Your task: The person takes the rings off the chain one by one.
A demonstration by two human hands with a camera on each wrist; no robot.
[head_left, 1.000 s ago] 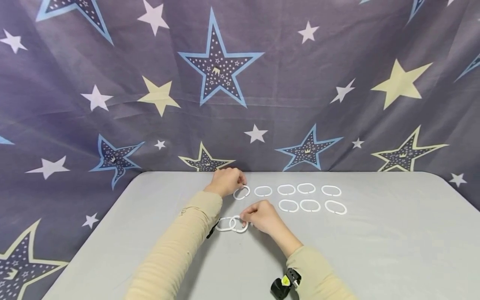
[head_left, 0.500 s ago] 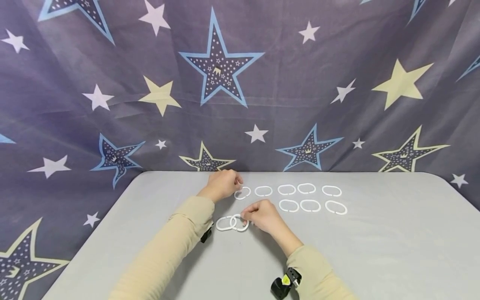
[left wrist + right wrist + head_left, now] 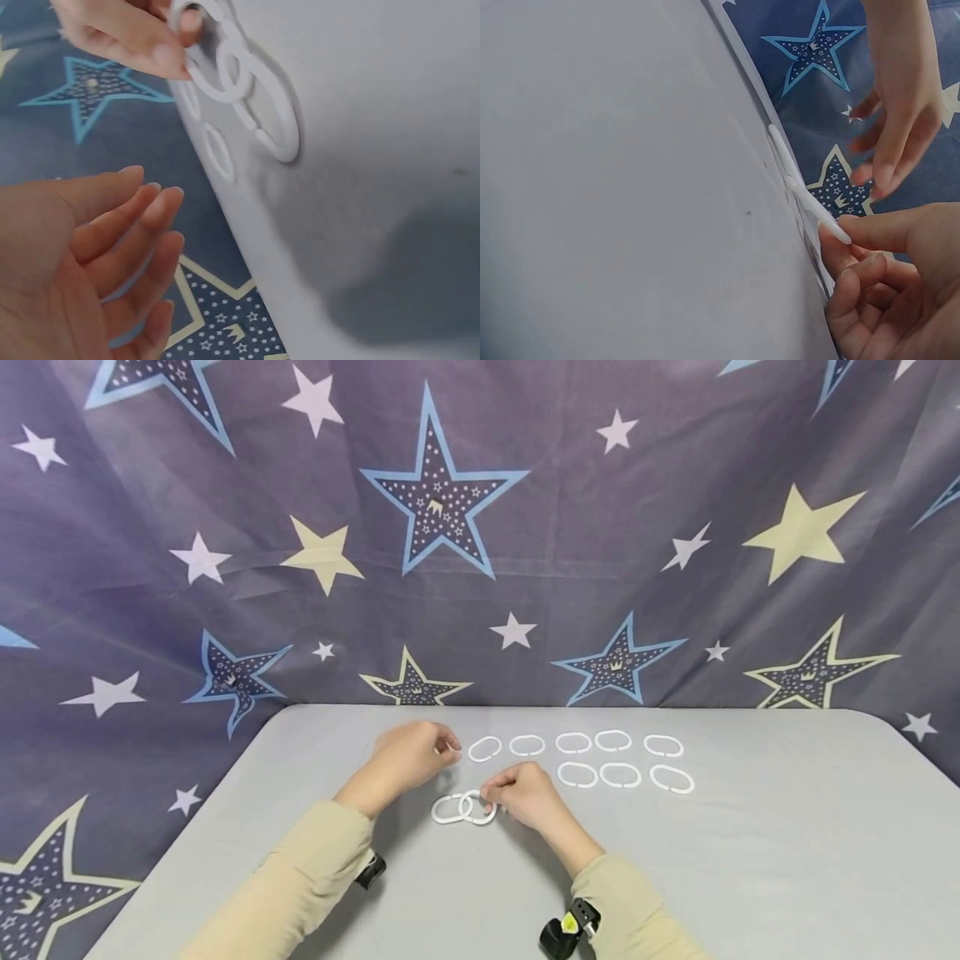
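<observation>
The right hand (image 3: 525,793) pinches the linked rings (image 3: 465,808), lying near-centre on the bench (image 3: 750,860); the left hand (image 3: 408,758) hovers released (holding nothing). A tug might unclip them, I judge.

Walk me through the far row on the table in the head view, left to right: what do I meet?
Left hand, empty, then five loose white rings lying flat: first ring → second ring → third ring → fourth ring → fifth ring.

no readable text, labels or numbers
</observation>
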